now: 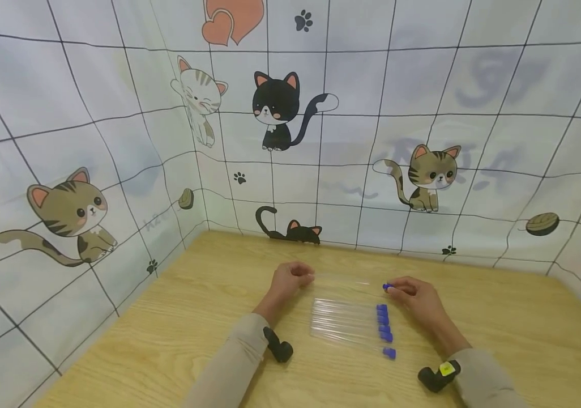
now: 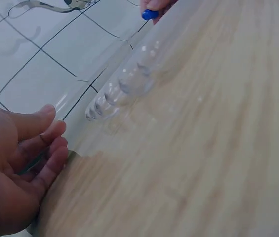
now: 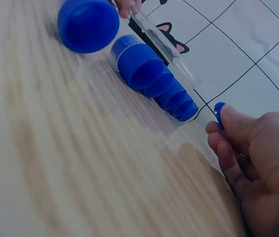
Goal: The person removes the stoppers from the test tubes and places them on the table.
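Beyond the blue-capped tubes (image 1: 344, 319) on the worktop (image 1: 183, 294), your left fingers (image 1: 300, 266) pinch a clear tube's (image 3: 166, 48) end. That leaves its mouth free, toward the blue cap (image 3: 219, 112) your right fingers (image 3: 227, 158) pinch.

The left hand (image 1: 289, 280) pinches a clear tube (image 1: 342, 279), the right hand (image 1: 418, 298) a separate blue cap (image 1: 387, 287); capped tubes (image 1: 344, 321) lie on the desk (image 1: 178, 317).

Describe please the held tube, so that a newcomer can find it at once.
On the table, clear tubes with blue caps lie in a row. Just beyond them, the left hand holds one more clear tube by its left end. Unlike its neighbours, this one has no cap on its right end.
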Motion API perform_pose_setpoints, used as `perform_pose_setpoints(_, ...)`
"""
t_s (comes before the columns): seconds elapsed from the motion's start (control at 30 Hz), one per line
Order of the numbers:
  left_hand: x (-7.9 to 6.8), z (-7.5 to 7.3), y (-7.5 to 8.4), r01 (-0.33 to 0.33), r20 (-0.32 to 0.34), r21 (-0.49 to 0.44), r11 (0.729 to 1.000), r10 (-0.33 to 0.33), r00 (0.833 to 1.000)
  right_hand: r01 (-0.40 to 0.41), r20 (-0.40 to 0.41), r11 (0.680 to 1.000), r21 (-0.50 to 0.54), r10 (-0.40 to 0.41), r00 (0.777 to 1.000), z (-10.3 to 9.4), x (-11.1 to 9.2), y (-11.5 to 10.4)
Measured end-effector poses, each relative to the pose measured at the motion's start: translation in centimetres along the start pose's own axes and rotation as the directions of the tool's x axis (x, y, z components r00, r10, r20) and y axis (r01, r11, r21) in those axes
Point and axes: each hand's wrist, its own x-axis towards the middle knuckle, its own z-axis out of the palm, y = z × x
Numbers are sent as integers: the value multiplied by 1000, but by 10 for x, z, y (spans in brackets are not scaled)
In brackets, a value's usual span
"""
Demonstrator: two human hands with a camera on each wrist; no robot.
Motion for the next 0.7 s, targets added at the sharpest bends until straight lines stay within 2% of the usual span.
perform_pose_setpoints(0.1, 1, 0, -5, 20, -3, 40, 999, -20, 1000, 44, -7, 996, -78, -44, 999, 6, 2, 1)
perform_pose_setpoints(0.27, 4, 2, -10, -31, 5, 63, 998, 31, 1000, 117, -5, 985, -130, -118, 993, 10, 4, 2)
perform_pose_setpoints(0.57, 6, 7, -13, -60, -26, 196, 979, 67, 997, 130, 18, 981, -141, -129, 991, 13, 7, 2)
perform_pose_setpoints(0.7, 8, 13, -13, -69, -19, 241, 968, 76, 997, 129, 16, 980, -153, -128, 992, 13, 6, 3)
